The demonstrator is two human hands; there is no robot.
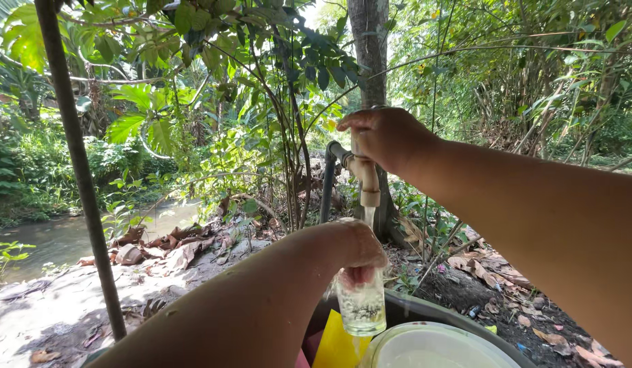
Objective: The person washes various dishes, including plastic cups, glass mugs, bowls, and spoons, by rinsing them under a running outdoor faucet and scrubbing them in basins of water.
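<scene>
Right hand point(387, 136): I see it clasped on tap point(365, 174), water running. Left hand point(357, 249): pinching glass point(361, 307) under spout, roughly half full, seemingly; filling unfinished. Basin point(466, 320) below.

Below the matt beige plastic tap point(366, 176) on its dull grey pipe point(327, 184), a clear, glossy glass point(361, 308) glistens wet; beside the glass, a smooth, glossy yellow sheet point(336, 344).
</scene>
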